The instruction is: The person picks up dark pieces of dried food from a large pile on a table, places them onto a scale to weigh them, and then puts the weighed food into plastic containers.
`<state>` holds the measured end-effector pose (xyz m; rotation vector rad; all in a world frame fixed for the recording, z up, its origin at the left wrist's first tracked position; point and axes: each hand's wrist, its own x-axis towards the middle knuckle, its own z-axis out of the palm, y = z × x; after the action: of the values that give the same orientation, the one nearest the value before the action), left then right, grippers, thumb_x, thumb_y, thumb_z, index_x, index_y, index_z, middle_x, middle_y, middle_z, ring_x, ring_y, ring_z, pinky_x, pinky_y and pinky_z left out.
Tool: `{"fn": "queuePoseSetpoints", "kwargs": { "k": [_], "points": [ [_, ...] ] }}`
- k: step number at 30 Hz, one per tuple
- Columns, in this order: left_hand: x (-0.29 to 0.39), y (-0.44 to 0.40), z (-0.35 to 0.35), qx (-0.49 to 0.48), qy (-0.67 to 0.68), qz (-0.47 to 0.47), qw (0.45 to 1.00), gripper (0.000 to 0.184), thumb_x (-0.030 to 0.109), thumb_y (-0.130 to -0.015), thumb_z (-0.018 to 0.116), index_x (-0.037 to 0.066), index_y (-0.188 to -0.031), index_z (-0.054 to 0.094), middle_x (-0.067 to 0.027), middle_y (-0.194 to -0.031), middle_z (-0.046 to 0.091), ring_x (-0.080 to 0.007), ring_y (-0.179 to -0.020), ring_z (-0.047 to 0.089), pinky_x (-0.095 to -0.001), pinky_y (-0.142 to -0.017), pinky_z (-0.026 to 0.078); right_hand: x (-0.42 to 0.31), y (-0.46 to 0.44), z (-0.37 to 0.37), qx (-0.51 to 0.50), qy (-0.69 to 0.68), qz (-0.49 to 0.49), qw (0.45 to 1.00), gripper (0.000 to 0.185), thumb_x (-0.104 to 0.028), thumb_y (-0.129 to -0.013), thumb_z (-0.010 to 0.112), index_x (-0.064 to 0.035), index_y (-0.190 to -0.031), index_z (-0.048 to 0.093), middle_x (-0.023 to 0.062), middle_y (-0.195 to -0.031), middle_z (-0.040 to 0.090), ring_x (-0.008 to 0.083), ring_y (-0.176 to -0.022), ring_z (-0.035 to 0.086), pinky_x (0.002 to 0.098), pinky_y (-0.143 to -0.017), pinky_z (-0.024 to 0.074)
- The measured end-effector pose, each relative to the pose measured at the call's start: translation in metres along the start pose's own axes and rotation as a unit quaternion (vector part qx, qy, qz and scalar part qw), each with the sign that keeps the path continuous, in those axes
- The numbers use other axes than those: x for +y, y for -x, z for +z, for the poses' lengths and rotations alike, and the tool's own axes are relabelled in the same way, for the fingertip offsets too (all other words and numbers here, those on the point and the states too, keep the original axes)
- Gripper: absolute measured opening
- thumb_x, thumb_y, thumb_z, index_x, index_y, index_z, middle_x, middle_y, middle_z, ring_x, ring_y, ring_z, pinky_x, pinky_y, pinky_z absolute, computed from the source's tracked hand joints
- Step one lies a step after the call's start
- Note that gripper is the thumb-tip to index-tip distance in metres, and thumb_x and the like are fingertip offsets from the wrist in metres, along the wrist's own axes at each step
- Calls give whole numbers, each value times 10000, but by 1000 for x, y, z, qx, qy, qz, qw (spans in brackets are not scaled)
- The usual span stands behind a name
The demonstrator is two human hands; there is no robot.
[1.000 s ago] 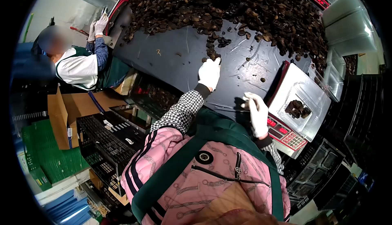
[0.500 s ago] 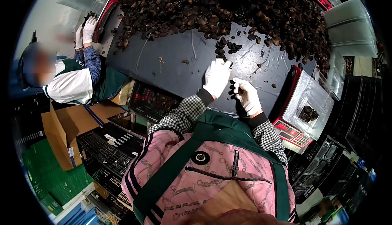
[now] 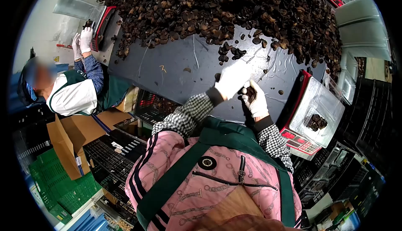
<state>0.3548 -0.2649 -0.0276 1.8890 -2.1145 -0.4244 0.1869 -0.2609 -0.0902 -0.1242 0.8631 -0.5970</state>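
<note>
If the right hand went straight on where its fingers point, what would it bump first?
The right hand would probably bump the left hand, which lies just ahead of it. One might be higher, though; this single view doesn't show that clearly.

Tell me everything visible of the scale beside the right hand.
The scale has red edging, a shiny silvery top, a keypad and a lit red display, unreadable here. It sits slanted at the right of the table. A clear plastic-looking tray of dark pieces rests on it; the gloved right hand is near, not touching.
</note>
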Motion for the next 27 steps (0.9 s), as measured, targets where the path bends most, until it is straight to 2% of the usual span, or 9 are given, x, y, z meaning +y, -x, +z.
{"fn": "queuePoseSetpoints", "kwargs": {
  "k": [1,3,7,9,12,15,17,23,27],
  "points": [
    [-7,-15,8,114,28,-77,990,228,139,-830,631,93,-1050,671,-94,-1090,641,-262,-967,617,-361,-787,547,1,-4,-5,-23,-2,-11,1000,250,-268,-950,635,-43,-1054,664,43,-867,643,152,-712,597,268,-546,450],
    [-24,-33,10,153,-72,-58,984,232,86,-814,601,81,-1037,663,-115,-1052,624,-286,-966,592,-373,-804,520,3,-15,-14,-70,-6,-34,997,264,-268,-949,637,-41,-1082,661,38,-860,637,150,-702,593,264,-546,445],
    [-29,-39,24,117,7,9,993,273,62,-813,554,70,-1059,671,-128,-964,626,-299,-937,584,-384,-834,497,-18,9,24,-30,5,-34,999,374,-356,-1000,566,-83,-1252,604,33,-969,656,171,-745,625,253,-561,456],
    [-4,-29,3,36,144,44,988,250,104,-840,581,58,-1064,683,-133,-1001,648,-306,-964,618,-385,-862,508,-20,5,23,-28,-25,-58,998,381,-477,-1012,527,-142,-1172,615,38,-982,674,169,-781,659,271,-569,500],
    [9,-21,-21,-13,322,46,945,273,205,-883,630,32,-1089,674,-138,-1038,664,-324,-970,653,-411,-861,530,-19,-3,7,-34,-78,-52,995,294,-395,-1009,574,-112,-1046,642,30,-871,698,141,-725,670,264,-523,498],
    [-40,-54,-22,113,-102,-46,987,255,201,-878,637,57,-1085,673,-139,-1023,653,-299,-888,646,-405,-817,534,-18,-3,10,-18,-23,-46,999,185,-216,-964,619,-48,-1028,664,58,-854,681,141,-642,617,228,-493,468],
    [-77,-64,-19,274,-119,-115,947,220,196,-884,630,78,-1068,663,-130,-965,638,-308,-857,632,-410,-783,530,-18,-2,8,-41,-14,-41,998,268,-149,-943,583,-10,-1165,639,68,-871,673,146,-653,602,247,-503,476],
    [-74,-31,-7,39,106,-111,987,235,172,-920,563,76,-1119,643,-160,-951,630,-355,-863,638,-434,-767,526,-22,9,33,-46,-80,-28,995,446,-162,-928,535,15,-1336,557,111,-1028,669,184,-845,620,302,-639,511],
    [-17,-6,-13,61,152,-8,986,212,167,-916,566,65,-1090,631,-150,-944,628,-327,-876,638,-412,-776,531,-20,5,26,-82,-101,-8,992,410,-249,-964,543,-40,-1314,587,102,-1058,673,183,-840,624,303,-604,485]
  ]
}}
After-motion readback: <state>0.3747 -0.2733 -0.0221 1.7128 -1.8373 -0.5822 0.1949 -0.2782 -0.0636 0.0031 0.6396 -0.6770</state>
